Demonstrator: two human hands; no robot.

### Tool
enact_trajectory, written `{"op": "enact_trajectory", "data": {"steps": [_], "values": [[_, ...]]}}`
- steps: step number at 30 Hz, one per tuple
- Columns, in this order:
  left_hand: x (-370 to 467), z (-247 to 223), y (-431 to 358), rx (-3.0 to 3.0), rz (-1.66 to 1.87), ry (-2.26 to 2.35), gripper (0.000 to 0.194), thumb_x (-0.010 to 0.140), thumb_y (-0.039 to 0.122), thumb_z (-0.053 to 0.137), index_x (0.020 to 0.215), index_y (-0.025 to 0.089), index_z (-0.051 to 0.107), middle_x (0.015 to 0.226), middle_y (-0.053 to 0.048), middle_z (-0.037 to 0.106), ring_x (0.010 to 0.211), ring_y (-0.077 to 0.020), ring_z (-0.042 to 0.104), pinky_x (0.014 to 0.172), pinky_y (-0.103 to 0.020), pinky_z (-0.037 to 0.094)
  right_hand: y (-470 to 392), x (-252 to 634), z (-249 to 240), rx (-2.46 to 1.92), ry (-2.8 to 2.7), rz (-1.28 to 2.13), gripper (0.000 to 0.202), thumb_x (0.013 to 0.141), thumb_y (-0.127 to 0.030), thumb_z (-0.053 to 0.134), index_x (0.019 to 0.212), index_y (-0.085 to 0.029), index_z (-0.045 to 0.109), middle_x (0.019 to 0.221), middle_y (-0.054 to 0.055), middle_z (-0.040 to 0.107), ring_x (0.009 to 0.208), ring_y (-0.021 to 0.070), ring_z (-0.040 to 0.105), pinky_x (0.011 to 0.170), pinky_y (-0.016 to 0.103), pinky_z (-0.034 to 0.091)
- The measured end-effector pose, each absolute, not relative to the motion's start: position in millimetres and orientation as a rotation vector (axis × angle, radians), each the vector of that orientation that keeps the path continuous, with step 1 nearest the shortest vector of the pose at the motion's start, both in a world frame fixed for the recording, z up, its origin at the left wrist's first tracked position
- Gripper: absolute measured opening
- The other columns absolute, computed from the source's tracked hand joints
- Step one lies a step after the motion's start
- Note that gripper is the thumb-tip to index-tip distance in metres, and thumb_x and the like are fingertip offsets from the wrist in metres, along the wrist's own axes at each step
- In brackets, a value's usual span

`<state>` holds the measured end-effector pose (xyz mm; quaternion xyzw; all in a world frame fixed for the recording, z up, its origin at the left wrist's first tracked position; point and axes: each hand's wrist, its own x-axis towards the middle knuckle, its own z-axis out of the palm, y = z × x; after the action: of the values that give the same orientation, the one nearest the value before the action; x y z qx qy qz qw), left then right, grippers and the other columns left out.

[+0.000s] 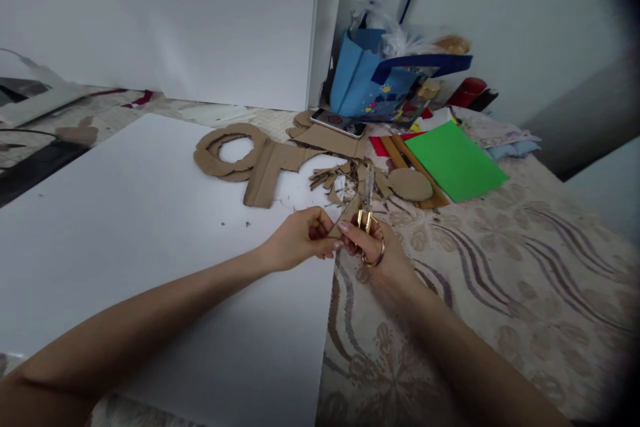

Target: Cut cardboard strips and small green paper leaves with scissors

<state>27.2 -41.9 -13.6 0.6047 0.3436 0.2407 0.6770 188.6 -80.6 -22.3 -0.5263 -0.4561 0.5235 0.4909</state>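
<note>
My left hand (303,238) pinches the lower end of a small cardboard piece (349,212). Close to its right, my right hand (377,247) has its fingers round the gold handles of the scissors (367,203), whose blades point away from me; its thumb tip is at the same cardboard piece. Just beyond the hands lies a heap of cardboard scraps (330,177), with a cardboard oval (410,184) to its right. Cardboard rings (205,153) and a bent cardboard strip (265,177) rest on the white board (165,227).
A phone (339,123) lies on more cardboard at the back. Behind it stands a blue bag (360,80). Green paper (456,160) and wooden strips (395,150) are at the right, on the patterned tablecloth (480,280). A black object (40,167) sits at the far left.
</note>
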Motion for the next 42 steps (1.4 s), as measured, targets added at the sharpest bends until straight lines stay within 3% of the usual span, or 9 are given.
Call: {"op": "enact_trajectory", "data": {"steps": [10, 16, 19, 24, 27, 32, 42], "values": [[20, -12, -29, 1.36, 0.431, 0.787, 0.026, 0.074, 0.034, 0.068, 0.076, 0.013, 0.052, 0.064, 0.001, 0.059, 0.057, -0.0078, 0.055, 0.053, -0.021, 0.043, -72, 198, -26, -1.25, -1.033, 1.17, 0.029, 0.076, -0.038, 0.064, 0.062, -0.019, 0.048, 0.055, -0.004, 0.046, 0.05, 0.0101, 0.04, 0.047, 0.024, 0.03], [16, -12, -20, 1.366, 0.286, 0.728, 0.018, 0.074, 0.028, 0.067, 0.078, 0.013, 0.057, 0.065, 0.002, 0.056, 0.054, -0.0057, 0.049, 0.047, -0.017, 0.039, -72, 198, -27, -1.253, -0.981, 1.156, 0.022, 0.076, -0.038, 0.065, 0.07, -0.018, 0.056, 0.056, -0.004, 0.048, 0.051, 0.0103, 0.043, 0.048, 0.024, 0.032], [11, -10, -10, 1.309, 0.369, 0.83, 0.016, 0.077, 0.027, 0.063, 0.079, 0.014, 0.055, 0.065, 0.002, 0.055, 0.054, -0.0055, 0.051, 0.048, -0.017, 0.039, -69, 205, -27, -1.288, -0.96, 1.145, 0.03, 0.077, -0.046, 0.062, 0.069, -0.018, 0.057, 0.054, -0.004, 0.046, 0.049, 0.0102, 0.042, 0.046, 0.024, 0.032], [1, -4, 3, 1.144, 0.53, 0.922, 0.016, 0.085, 0.031, 0.056, 0.084, 0.016, 0.049, 0.066, 0.002, 0.054, 0.061, -0.0097, 0.061, 0.058, -0.022, 0.048, -73, 207, -28, -1.299, -1.063, 1.439, 0.05, 0.08, -0.065, 0.045, 0.075, -0.017, 0.059, 0.054, -0.003, 0.046, 0.044, 0.0101, 0.042, 0.04, 0.023, 0.03], [-1, 1, 5, 1.104, 0.582, 0.866, 0.011, 0.084, 0.024, 0.057, 0.086, 0.015, 0.05, 0.071, 0.002, 0.053, 0.059, -0.0068, 0.057, 0.058, -0.021, 0.048, -79, 206, -24, -1.329, -1.246, 1.508, 0.047, 0.082, -0.062, 0.045, 0.083, -0.017, 0.06, 0.058, -0.002, 0.048, 0.045, 0.0095, 0.041, 0.039, 0.022, 0.029], [3, 5, 2, 1.069, 0.614, 0.863, 0.007, 0.081, 0.011, 0.057, 0.087, 0.012, 0.053, 0.075, 0.0, 0.056, 0.059, -0.005, 0.055, 0.058, -0.02, 0.045, -84, 207, -17, -1.371, -1.466, 1.663, 0.044, 0.084, -0.058, 0.048, 0.079, -0.017, 0.061, 0.061, -0.002, 0.053, 0.042, 0.0075, 0.044, 0.037, 0.02, 0.026], [1, 4, 5, 1.029, 0.733, 0.875, 0.007, 0.082, 0.016, 0.06, 0.079, 0.012, 0.054, 0.067, 0.001, 0.054, 0.055, -0.0042, 0.052, 0.053, -0.019, 0.041, -89, 207, -12, -1.424, -1.586, 1.61, 0.041, 0.086, -0.056, 0.046, 0.084, -0.018, 0.061, 0.058, -0.001, 0.055, 0.047, 0.0108, 0.05, 0.04, 0.021, 0.028]]}}
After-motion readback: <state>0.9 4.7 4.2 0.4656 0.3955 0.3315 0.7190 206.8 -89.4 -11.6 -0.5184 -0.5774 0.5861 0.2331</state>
